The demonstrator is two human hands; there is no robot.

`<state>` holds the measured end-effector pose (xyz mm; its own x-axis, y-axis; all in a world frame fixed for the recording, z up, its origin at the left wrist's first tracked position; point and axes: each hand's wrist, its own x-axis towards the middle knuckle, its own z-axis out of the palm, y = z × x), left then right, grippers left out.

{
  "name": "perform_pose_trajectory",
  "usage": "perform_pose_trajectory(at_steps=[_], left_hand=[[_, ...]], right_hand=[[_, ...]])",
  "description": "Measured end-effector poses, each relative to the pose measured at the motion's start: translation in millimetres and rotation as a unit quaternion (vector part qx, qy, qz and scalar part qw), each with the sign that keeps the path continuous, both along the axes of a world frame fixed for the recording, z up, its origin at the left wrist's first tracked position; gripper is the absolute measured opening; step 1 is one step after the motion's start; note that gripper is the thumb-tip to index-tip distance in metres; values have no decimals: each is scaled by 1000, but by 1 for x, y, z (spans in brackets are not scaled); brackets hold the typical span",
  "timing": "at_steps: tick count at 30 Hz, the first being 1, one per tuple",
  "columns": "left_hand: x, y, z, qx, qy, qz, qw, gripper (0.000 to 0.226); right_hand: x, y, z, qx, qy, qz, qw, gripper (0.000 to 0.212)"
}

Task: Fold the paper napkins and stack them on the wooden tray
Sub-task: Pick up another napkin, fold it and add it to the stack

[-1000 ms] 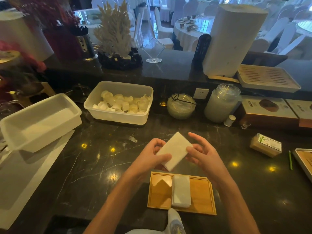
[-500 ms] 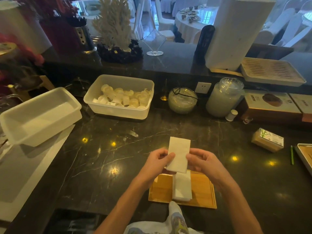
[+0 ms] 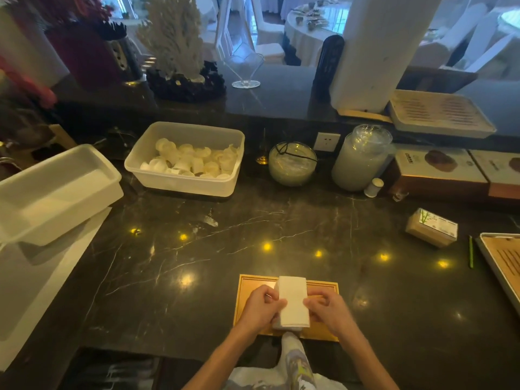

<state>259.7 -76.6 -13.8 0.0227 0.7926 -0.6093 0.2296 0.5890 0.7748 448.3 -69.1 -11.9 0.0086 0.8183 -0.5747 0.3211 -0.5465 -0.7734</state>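
Observation:
A folded white paper napkin (image 3: 292, 301) lies lengthwise over the middle of the wooden tray (image 3: 250, 285), which sits at the near edge of the dark marble counter. My left hand (image 3: 260, 308) grips the napkin's left edge and my right hand (image 3: 327, 308) grips its right edge, thumbs on top. A sliver of the napkin stack (image 3: 287, 328) on the tray shows beneath it at the near end; the remainder is hidden.
A clear tub of small white cups (image 3: 187, 159) stands at the back, an empty white tub (image 3: 53, 190) at the left. A glass bowl (image 3: 292, 163), a jar (image 3: 361, 157), boxes (image 3: 439, 171), a small carton (image 3: 432, 228) and another tray (image 3: 503, 263) stand right.
Both hands lowered the folded napkin from above the counter down and toward me onto the stack on the tray, turning it from tilted to lengthwise.

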Motion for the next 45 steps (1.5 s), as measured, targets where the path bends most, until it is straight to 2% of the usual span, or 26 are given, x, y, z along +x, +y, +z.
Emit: perform_pose_trajectory(at_steps=[11,15,18,21,25,30,38,45], left_hand=[[20,-8,-29,-9,99,75,992,11],[20,-14,-32,-2,89,107,990,11],[21,-18,-28,-2,66,120,991,23],[27,-25,-23,-18,14,81,996,42],[37,-29,-22,-31,-38,24,999,50],[35,-29,-23,-51,-46,2,998,61],[32,-30,-21,-58,-55,-28,996,68],[24,-28,-15,-47,-47,-68,995,75]], right_hand=[[-8,0,-39,3,-34,-1,999,11],[-12,-11,-46,22,-34,-32,999,17],[-11,-17,-46,8,-17,-51,999,29],[-12,-23,-45,-43,83,-52,994,44],[-20,-30,-51,-114,249,-89,958,48],[-23,-31,-49,-153,306,-106,934,43],[-23,-30,-51,-149,308,-93,935,36],[-16,-29,-39,-129,246,-36,960,54]])
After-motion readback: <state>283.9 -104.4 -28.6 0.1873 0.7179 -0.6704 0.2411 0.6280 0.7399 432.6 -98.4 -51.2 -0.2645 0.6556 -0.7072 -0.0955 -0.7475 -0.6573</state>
